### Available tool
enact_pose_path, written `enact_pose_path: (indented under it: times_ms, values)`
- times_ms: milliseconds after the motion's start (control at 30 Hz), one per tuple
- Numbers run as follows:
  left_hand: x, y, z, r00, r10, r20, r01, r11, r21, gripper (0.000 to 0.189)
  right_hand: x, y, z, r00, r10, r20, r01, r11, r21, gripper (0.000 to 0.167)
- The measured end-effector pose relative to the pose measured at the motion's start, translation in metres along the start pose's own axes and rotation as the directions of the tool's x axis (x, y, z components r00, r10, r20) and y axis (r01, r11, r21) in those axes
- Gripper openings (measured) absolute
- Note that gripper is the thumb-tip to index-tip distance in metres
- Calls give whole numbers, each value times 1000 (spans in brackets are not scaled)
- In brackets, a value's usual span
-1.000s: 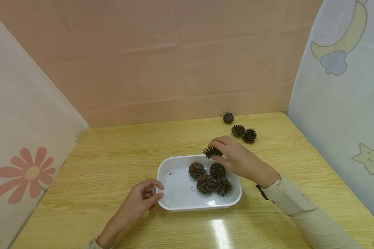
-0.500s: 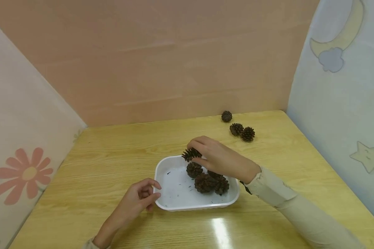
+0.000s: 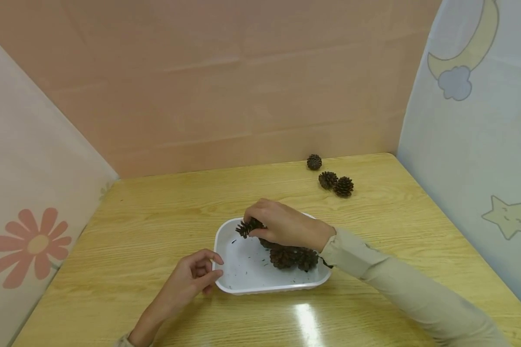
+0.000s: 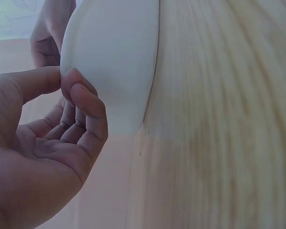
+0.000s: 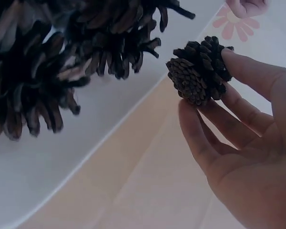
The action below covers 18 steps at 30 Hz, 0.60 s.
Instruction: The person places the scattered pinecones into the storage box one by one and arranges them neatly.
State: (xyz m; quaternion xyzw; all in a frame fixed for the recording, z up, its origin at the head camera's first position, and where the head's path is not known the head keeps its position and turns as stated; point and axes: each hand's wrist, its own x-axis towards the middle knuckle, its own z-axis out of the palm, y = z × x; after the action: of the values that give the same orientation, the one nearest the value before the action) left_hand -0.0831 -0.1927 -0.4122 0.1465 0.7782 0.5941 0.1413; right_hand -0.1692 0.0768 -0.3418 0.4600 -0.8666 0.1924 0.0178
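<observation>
My right hand pinches a dark brown pine cone between thumb and fingers, over the far left part of a white dish. In the right wrist view the held pine cone shows its scaly base, with fingertips around it. Other pine cones lie in the right half of the dish, some partly hidden under my right hand. At the dish's left end my left hand holds the rim. The left wrist view shows its thumb and index finger meeting at that rim.
Three more pine cones lie on the wooden table toward its far right. An orange-pink backdrop stands behind, with printed white panels on both sides. Small dark flakes are scattered in the dish.
My right hand has moved left and then down with the pine cone, from the dish's far right rim to its far left part. The left hand stays at the rim.
</observation>
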Motion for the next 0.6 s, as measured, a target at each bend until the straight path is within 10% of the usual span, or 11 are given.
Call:
enact_pose_path:
  times_ms: [600]
  values:
    - [1, -4, -2, 1000, 29, 13, -29, 1000, 9, 29, 12, -2, 29, 984, 50, 169, -50, 999, -6, 18]
